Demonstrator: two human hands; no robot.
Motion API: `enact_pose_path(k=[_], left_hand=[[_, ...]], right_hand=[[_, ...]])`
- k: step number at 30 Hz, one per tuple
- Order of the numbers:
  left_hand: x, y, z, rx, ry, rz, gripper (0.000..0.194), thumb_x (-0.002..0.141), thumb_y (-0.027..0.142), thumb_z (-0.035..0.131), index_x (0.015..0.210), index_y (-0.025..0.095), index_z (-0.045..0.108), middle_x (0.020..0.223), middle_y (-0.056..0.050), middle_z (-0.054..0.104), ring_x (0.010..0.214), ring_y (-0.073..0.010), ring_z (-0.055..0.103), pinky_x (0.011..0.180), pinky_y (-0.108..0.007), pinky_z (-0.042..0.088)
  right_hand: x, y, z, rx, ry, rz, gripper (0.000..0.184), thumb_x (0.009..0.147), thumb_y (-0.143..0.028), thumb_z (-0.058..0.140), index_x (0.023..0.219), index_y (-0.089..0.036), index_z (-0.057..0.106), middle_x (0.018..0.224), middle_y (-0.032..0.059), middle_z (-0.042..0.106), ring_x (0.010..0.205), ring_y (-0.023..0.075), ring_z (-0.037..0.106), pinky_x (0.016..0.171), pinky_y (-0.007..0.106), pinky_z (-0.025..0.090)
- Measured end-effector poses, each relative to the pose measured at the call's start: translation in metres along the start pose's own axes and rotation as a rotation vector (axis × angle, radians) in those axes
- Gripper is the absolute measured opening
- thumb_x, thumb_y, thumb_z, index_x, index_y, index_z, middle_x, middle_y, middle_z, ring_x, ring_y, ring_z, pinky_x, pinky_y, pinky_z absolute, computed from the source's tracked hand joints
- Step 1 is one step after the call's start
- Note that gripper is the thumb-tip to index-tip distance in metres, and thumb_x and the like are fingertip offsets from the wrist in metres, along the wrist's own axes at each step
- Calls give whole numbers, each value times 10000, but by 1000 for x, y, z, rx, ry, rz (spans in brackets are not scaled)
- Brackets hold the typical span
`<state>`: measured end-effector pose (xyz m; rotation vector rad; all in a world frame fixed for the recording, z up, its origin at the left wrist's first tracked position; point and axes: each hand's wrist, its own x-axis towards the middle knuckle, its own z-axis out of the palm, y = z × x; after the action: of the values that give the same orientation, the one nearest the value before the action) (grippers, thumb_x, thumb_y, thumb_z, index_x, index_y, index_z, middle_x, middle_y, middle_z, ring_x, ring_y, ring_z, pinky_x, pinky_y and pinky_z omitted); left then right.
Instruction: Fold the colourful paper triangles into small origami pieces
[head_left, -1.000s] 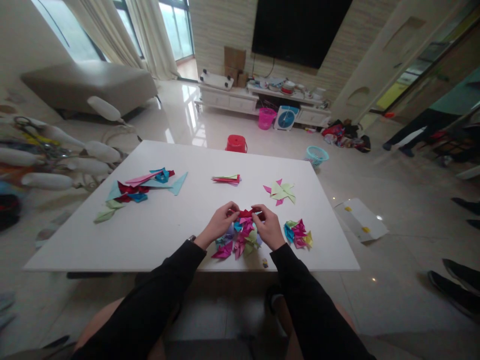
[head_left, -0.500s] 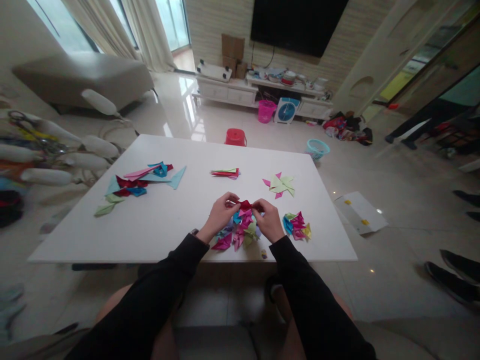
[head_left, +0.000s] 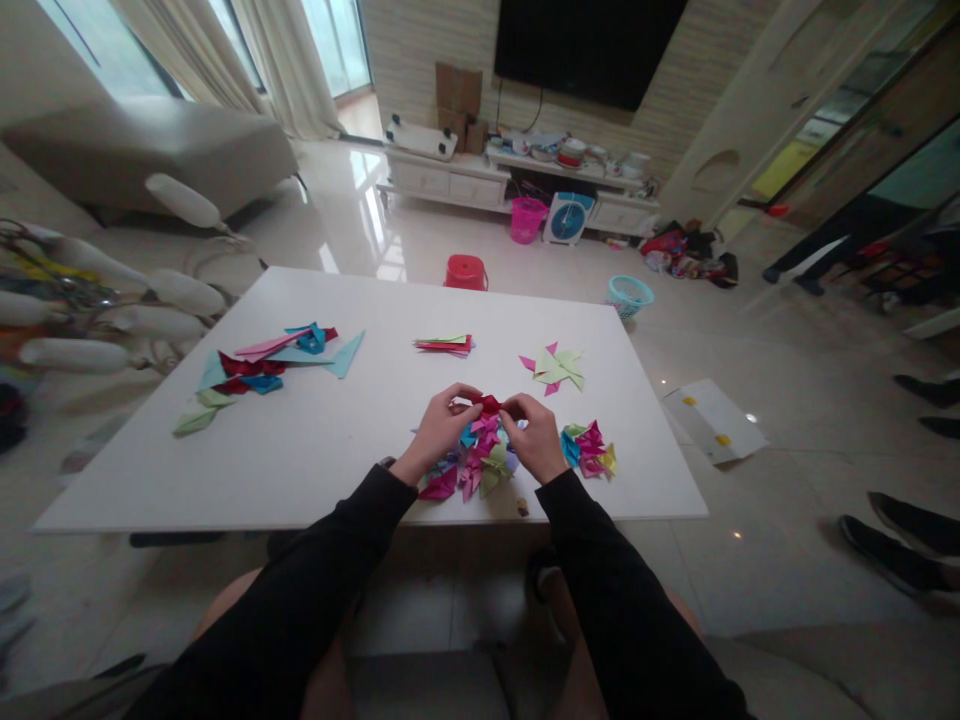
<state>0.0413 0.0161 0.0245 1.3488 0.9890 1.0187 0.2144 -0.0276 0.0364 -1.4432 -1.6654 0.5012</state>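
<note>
My left hand (head_left: pixel 441 425) and my right hand (head_left: pixel 533 438) both pinch a small red folded paper piece (head_left: pixel 487 404), held between them just above the white table (head_left: pixel 337 450). Directly under my hands lies a heap of folded paper pieces (head_left: pixel 472 468) in pink, blue, purple and green. A smaller cluster of folded pieces (head_left: pixel 587 448) sits just right of my right hand. Both arms wear black sleeves.
Further back on the table lie a green and pink pinwheel (head_left: pixel 556 367), a thin stack of coloured sheets (head_left: pixel 446 345) and a spread of paper triangles (head_left: pixel 259 365) at the left. On the floor beyond stand a red tub (head_left: pixel 466 271) and a teal basket (head_left: pixel 629 295). Someone's shoes (head_left: pixel 892 550) rest at the right.
My hands keep working the red piece in the same spot; the fingers shifted slightly. The view tilted a little, so the table sits higher in the frame.
</note>
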Motion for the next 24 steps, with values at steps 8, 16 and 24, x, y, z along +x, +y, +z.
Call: enact_pose_path(k=[8,16,24], left_hand=[[-4,1,0,77,-39,61,177,808,265,712,952,166,681,1007,-83,738,913,-221,726,826,-334,573],[-6,0,2,84,-72,90,165,823,240,683,967,160,677,1017,-75,734,911,-201,728,852,-350,592],[-7,1,1,147,-90,101,194,831,281,687,985,164,678,1005,-80,740,917,-214,730,859,-380,602]], right_hand=[[0,-2,-1,31,-12,-16,54,870,-179,631,913,-195,660,945,44,631,812,163,636,735,286,534],[-2,1,0,-127,26,-94,123,847,-152,700,943,-226,721,984,57,623,982,234,571,831,375,516],[-2,5,1,-178,10,-128,77,860,-148,686,834,-217,712,957,56,612,954,225,568,875,376,485]])
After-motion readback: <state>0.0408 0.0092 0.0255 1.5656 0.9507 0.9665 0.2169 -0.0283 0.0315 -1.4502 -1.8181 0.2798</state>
